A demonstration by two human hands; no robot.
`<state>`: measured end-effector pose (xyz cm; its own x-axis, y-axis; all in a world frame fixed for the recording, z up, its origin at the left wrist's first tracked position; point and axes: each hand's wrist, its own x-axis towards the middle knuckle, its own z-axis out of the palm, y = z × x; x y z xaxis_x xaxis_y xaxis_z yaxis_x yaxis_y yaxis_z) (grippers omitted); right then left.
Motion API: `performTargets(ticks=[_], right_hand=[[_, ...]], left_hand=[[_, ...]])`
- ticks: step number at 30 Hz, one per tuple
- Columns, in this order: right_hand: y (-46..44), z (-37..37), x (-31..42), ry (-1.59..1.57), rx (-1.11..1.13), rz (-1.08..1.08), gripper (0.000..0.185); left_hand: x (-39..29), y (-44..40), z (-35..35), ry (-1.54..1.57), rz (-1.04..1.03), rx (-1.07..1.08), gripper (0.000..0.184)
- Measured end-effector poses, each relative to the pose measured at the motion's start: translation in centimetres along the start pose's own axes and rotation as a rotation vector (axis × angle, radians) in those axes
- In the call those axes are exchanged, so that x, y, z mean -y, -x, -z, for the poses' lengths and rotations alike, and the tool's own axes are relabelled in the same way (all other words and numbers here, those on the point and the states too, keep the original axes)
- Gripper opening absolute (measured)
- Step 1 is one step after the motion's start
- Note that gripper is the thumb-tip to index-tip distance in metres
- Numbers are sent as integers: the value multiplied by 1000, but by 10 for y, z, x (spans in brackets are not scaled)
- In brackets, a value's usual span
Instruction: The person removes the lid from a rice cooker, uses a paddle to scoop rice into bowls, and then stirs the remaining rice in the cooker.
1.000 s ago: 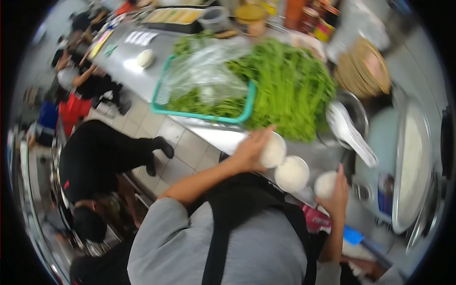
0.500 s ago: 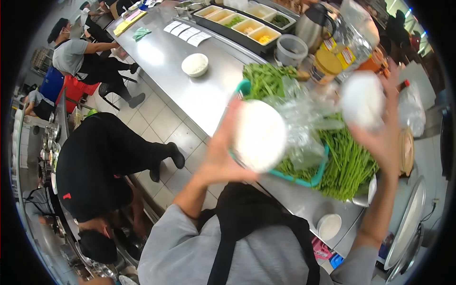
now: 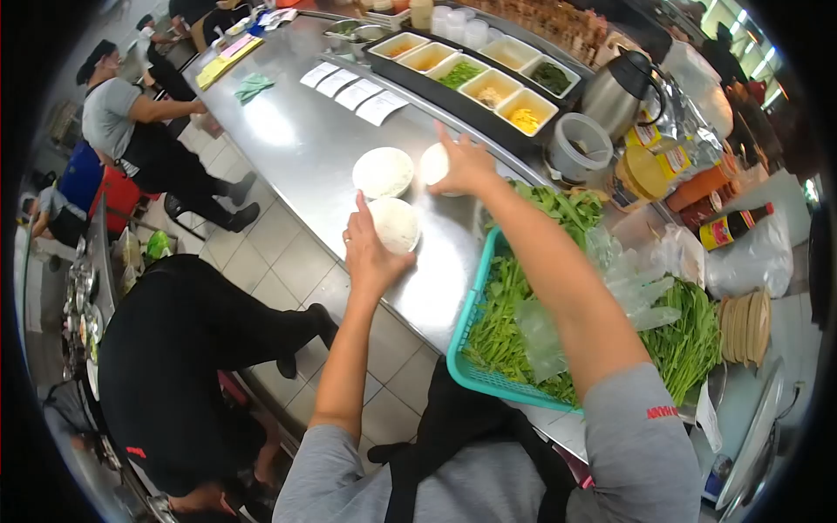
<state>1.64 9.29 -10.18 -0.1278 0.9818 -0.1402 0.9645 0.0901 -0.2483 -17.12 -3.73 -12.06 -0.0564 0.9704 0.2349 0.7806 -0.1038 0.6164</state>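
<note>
My left hand point(image 3: 370, 253) is curled round the near side of a white bowl of rice point(image 3: 395, 225) at the counter's front edge. Just beyond it another bowl of rice point(image 3: 384, 172) rests on the steel counter point(image 3: 270, 105), close to the held one. To the right, my right hand point(image 3: 466, 166) grips a third white bowl point(image 3: 434, 163), partly covered by my fingers. My right forearm reaches over a teal basket point(image 3: 466, 336) of leafy greens point(image 3: 497, 314) with clear plastic bags point(image 3: 545, 336) on top.
Along the back stands a black rack of ingredient tubs point(image 3: 462, 74), with paper slips point(image 3: 353, 91) before it. A steel jug point(image 3: 619, 91) and a clear tub point(image 3: 580, 148) stand at right. A person in black point(image 3: 183, 366) bends at left; another person point(image 3: 118, 113) stands farther back.
Both hands have moved forward and left with their bowls, from over and beside the greens to beside the bowl on the counter. The person in grey at the far left has shifted slightly.
</note>
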Motion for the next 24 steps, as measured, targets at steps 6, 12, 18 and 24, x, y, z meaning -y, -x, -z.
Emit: performTargets(ticks=[6,12,18,24], right_hand=[[64,120,-42,-319,-325,532,112],[471,301,-87,-124,-906,-286,69],[659,63,-176,-156,-561,-1014,125],[663,0,-172,-244,-159,-1052,128]], left_hand=[[49,-23,-49,46,-107,-171,126],[-63,-8,27,240,15,-189,120],[-199,58,25,528,-235,-278,78],[-269,115,6,878,-368,-5,58]])
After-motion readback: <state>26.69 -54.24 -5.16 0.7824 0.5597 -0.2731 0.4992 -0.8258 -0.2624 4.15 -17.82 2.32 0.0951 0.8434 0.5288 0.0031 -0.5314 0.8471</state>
